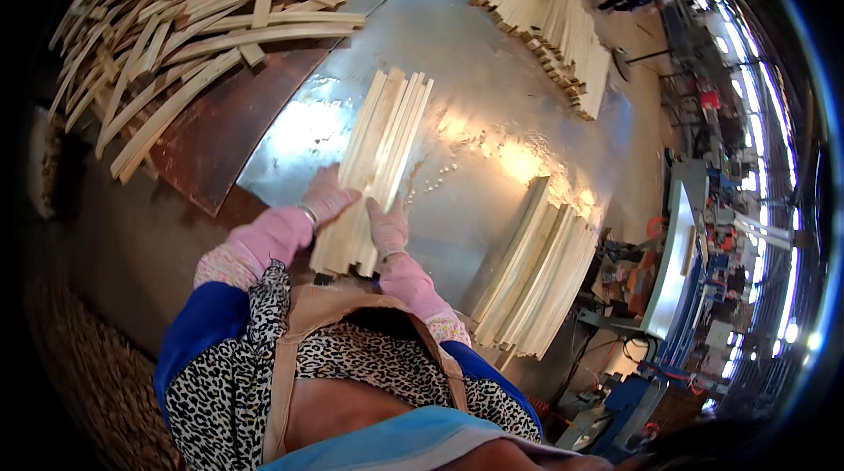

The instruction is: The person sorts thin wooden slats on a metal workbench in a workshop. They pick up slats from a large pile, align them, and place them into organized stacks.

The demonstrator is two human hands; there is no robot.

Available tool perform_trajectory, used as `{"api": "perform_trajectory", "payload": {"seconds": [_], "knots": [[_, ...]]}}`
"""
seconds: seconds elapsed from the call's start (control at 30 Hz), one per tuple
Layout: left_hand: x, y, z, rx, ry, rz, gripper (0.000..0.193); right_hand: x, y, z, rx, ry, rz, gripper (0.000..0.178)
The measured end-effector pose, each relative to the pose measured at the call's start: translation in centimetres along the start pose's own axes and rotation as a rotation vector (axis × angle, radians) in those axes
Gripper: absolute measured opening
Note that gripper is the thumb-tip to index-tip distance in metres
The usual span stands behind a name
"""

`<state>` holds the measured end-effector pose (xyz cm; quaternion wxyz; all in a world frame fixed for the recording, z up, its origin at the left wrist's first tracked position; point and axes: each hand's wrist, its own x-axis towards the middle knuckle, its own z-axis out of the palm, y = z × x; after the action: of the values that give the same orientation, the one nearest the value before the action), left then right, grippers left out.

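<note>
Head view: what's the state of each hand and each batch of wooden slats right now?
Left hand: gloved, pressed flat against the left side of the slat bundle.
Right hand: gloved, resting on the bundle's near end.
Slat bundle: gathered side by side, lying flat on the metal table.
Right slat stack: neatly stacked, untouched.
Far slat stack: neatly stacked at the table edge.
Loose slats: jumbled heap, unsorted.

Two gloved hands press on bundle of pale wooden slats (374, 168) lying on shiny metal table (479, 58). Left hand (327, 197) at bundle's left edge, right hand (388, 227) on near end. Neat slat stack (538, 264) to right, another stack (549, 27) farther away, loose slat heap (189, 27) at upper left.
</note>
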<state>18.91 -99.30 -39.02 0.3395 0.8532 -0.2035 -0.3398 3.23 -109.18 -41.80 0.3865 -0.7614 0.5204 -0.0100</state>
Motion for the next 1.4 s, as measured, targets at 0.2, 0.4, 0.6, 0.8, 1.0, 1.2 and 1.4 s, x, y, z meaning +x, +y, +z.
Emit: {"api": "perform_trajectory", "payload": {"seconds": [0.2, 0.4, 0.6, 0.8, 1.0, 1.2, 1.4], "knots": [[-1.1, 4.2, 7.4, -0.442, -0.147, 0.018, 0.077, -0.3, 2.7, -7.4, 0.024, 0.021, 0.148, 0.081], [-1.3, 8.1, 13.3, -0.559, -0.349, -0.003, 0.090, -0.6, 6.1, -11.6, -0.151, 0.100, 0.261, 0.089], [-2.1, 8.0, 12.0, -0.539, -0.312, -0.075, 0.083, -1.6, 8.0, -8.9, -0.186, 0.219, 0.218, 0.102], [-2.5, 9.2, 9.9, -0.460, -0.355, -0.078, 0.078, -2.1, 7.8, -8.4, -0.133, 0.228, 0.181, 0.110], [-0.5, 5.4, 9.8, -0.336, -0.224, -0.134, 0.081, -1.3, 7.2, -9.1, -0.243, 0.126, 0.199, 0.112], [-3.7, 11.8, 5.8, -0.124, -0.176, -0.243, 0.077, -1.1, 7.4, -9.1, -0.238, 0.115, 0.198, 0.113], [-3.8, 8.9, 8.4, -0.267, -0.199, -0.075, 0.073, -1.1, 8.7, -8.9, -0.156, 0.110, 0.131, 0.102]]}}
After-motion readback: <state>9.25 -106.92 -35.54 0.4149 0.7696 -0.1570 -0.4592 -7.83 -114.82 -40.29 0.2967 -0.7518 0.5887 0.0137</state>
